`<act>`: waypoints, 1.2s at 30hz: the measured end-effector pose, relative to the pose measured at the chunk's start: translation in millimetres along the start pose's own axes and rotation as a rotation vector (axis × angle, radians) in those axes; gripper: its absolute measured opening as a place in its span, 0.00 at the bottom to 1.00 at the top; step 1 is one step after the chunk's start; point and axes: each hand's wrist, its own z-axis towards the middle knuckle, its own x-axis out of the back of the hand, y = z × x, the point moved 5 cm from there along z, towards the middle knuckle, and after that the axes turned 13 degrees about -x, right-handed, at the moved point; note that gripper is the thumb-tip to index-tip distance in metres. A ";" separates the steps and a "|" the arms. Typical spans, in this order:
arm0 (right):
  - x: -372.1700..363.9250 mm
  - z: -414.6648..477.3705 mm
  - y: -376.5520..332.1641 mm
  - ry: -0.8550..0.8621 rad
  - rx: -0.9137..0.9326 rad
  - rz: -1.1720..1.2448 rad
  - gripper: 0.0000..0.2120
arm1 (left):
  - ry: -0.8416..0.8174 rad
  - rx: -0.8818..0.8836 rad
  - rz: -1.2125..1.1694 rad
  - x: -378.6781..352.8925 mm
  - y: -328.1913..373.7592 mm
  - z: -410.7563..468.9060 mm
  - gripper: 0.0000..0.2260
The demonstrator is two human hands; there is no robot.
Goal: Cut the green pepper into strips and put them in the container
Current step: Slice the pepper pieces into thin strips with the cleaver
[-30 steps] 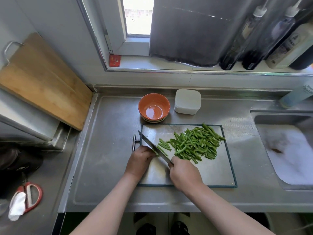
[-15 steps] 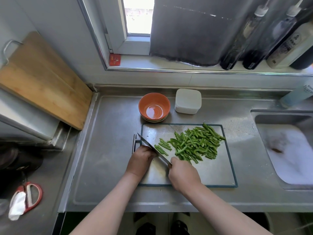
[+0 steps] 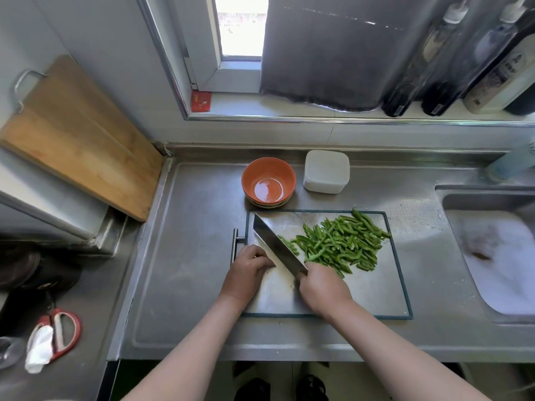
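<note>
The knife (image 3: 278, 247) is gripped by the right hand (image 3: 321, 290). The left hand (image 3: 249, 270) is curled beside the blade; its hold cannot be told.

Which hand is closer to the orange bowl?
Left. The left hand sits below the orange bowl in view; the right hand, gripping the knife, is lower and further right.

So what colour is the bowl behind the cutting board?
Orange, with a glossy inside; the bowl shows clearly in the head view.
</note>
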 end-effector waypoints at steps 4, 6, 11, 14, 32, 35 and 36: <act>0.6 -0.1 -7.3 0.022 0.035 -0.056 0.05 | 0.024 0.044 -0.051 2.8 0.0 2.0 0.05; 0.8 -2.5 -7.5 0.038 0.053 -0.059 0.05 | 0.040 0.027 -0.030 5.3 0.2 1.6 0.03; 2.0 -17.5 -10.9 0.079 0.132 -0.067 0.06 | 0.111 0.021 0.049 5.9 -5.9 -6.3 0.10; 0.9 -25.4 -15.7 0.098 0.166 -0.087 0.07 | 0.115 0.074 0.061 4.5 -8.9 -6.3 0.06; -0.8 -35.1 -19.2 0.014 0.020 -0.111 0.04 | 0.088 0.042 0.070 4.5 -5.1 -0.2 0.06; -6.2 -30.0 -21.0 0.001 0.005 -0.115 0.06 | 0.107 0.042 0.059 6.0 -3.7 0.5 0.02; -8.9 -27.6 -22.0 0.002 0.005 -0.113 0.06 | 0.108 0.041 0.058 5.7 -3.7 0.9 0.02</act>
